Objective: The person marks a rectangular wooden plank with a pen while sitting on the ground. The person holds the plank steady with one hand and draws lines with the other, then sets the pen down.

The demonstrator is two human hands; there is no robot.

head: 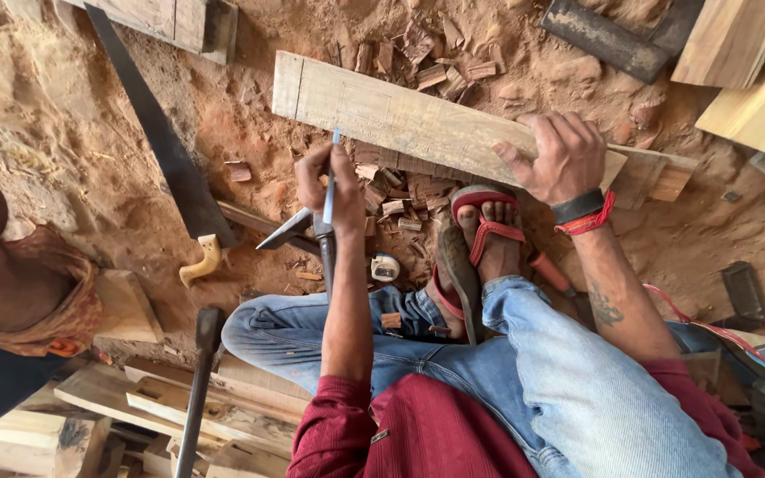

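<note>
Left hand [334,190] pinches blue pen [331,186]; right hand [560,155] flat, pressing plank [400,119]. Plank may slip, line goes crooked. Handsaw [166,146] at 9 o'clock.

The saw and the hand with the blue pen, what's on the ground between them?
In the head view, between the saw and the left hand lie reddish dirt and a small wood chip.

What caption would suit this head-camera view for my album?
Seated on sawdust-strewn ground, a person steadies a wooden plank with the right hand while the left hand holds a blue pen.
</note>
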